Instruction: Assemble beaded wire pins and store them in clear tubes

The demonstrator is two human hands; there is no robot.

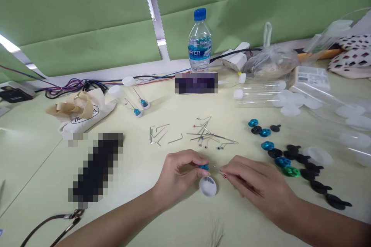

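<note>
Between the thumb and fingers of my left hand [180, 170] is a small blue metallic knob-like part [204, 167]. My right hand [257, 183] pinches a thin metal rod [218, 170], pointed toward the blue part; a dark red tip shows by its fingers. Just below, a white cap [208, 190] holds tiny dark pieces too small to name. Beyond my hands lie several L-shaped hex keys [162, 135] and a loose pile of bent metal rods [213, 136] with small looped ends. To the right sit blue parts [267, 146], a green part [291, 171] and black winged parts [320, 187].
Clear plastic tubes [261, 92] with white caps crowd the right. Two capped tubes [140, 96] holding blue parts stand left of centre, near a cloth pouch [87, 114]. A water bottle [199, 42] stands at the back. Cables [72, 85] run along the green wall [95, 19].
</note>
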